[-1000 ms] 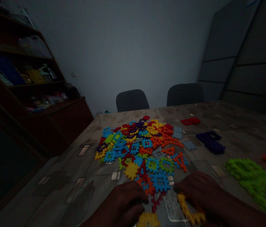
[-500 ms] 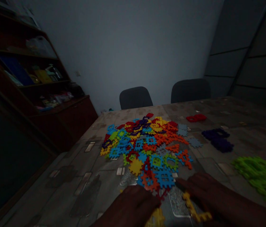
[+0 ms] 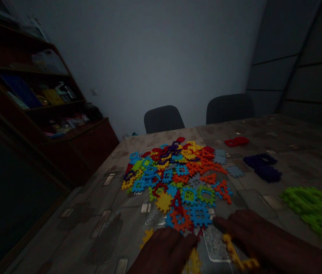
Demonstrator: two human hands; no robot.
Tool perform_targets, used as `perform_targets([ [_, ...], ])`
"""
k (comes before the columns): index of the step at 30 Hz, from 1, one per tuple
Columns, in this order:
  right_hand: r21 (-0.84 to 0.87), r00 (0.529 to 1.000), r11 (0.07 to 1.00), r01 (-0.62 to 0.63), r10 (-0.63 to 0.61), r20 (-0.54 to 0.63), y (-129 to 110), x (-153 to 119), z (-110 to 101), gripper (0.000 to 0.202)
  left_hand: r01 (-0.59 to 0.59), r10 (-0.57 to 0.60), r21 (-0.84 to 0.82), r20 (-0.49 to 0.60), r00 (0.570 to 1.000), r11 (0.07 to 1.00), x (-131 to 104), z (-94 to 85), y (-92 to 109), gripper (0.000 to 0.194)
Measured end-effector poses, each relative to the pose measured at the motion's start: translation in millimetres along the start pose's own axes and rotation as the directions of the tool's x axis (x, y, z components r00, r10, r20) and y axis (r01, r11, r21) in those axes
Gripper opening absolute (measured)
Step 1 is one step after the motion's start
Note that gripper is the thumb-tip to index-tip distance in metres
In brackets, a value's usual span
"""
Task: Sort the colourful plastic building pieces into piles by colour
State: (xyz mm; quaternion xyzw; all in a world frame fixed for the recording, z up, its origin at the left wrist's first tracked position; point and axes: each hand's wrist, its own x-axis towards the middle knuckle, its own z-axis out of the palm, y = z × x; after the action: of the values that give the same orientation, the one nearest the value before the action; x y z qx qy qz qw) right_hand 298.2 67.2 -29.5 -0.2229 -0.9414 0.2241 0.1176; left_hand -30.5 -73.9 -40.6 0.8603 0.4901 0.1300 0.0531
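Note:
At the bottom middle my left hand (image 3: 165,249) has its fingers curled together over a yellow interlocking plastic piece (image 3: 194,262), part of which shows past the thumb. Another yellow piece (image 3: 147,238) sticks out on that hand's left side. To the right, my right hand (image 3: 245,232) is closed on a yellow notched piece (image 3: 232,252) that hangs below its fingers. Just ahead of both hands lie a blue window piece (image 3: 199,215) and an orange piece (image 3: 181,220), at the near edge of a mixed pile (image 3: 175,171) of coloured toothed pieces.
Right of the pile, green pieces (image 3: 312,209), purple pieces (image 3: 263,167) and red pieces (image 3: 236,141) lie in separate groups on the patterned tablecloth (image 3: 100,205). Two dark chairs (image 3: 164,118) stand beyond the table. A shelf cabinet (image 3: 72,140) is at the left.
My left hand has moved slightly right with the yellow piece by its thumb, showing more of the yellow piece on its left. My right hand has barely moved.

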Motion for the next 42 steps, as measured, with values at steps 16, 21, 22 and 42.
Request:
perform_targets([
  [16, -0.019, 0.992, 0.998, -0.057, 0.059, 0.112, 20.8, -13.7, 24.7, 0.105, -0.001, 0.001, -0.015, 0.022, 1.000, 1.000, 4.1, 3.3, 3.8, 0.056],
  [21, -0.015, 0.990, 0.998, -0.055, 0.056, 0.126, 22.0, -13.8, 26.5, 0.105, -0.039, 0.038, -0.028, -0.021, 0.999, 0.999, 6.0, 2.7, 6.5, 0.056],
  [22, -0.015, 0.991, 0.998, -0.053, 0.054, 0.123, 22.2, -13.9, 26.7, 0.107, -0.037, 0.036, -0.031, -0.021, 0.999, 0.999, 5.8, 2.8, 6.2, 0.055],
  [42, 0.001, 0.999, 0.999, 0.047, -0.047, 0.005, 8.6, -0.9, 16.1, 0.112, 0.039, -0.026, -0.150, 0.087, 0.996, 0.988, 3.5, 9.1, 1.7, 0.067],
])
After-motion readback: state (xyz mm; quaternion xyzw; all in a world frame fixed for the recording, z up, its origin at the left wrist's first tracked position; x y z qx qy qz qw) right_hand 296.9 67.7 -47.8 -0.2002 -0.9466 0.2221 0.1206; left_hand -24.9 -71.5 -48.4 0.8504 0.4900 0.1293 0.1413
